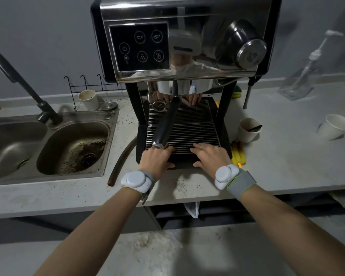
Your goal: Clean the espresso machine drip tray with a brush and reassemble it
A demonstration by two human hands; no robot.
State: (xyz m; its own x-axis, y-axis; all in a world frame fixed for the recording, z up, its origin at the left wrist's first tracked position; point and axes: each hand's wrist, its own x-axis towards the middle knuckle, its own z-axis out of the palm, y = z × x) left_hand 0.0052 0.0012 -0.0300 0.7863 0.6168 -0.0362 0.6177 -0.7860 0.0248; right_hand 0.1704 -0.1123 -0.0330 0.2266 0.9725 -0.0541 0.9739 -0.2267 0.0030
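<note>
Left hand [156, 159] and right hand [209, 156] hold drip tray [187, 135] front edge

Over the drip tray [187, 136] clearance is low — a black portafilter handle [165, 124] slants across its left half, and the machine's left post [136, 104] and right post [224, 100] wall in both sides. The left hand [157, 158] and right hand [209, 156] hold its near edge. A brown hose [122, 158] lies just left; a paper cup [248, 129] and yellow cloth [238, 156] sit just right. Open passage — the near tabletop [187, 186] strip.
</note>
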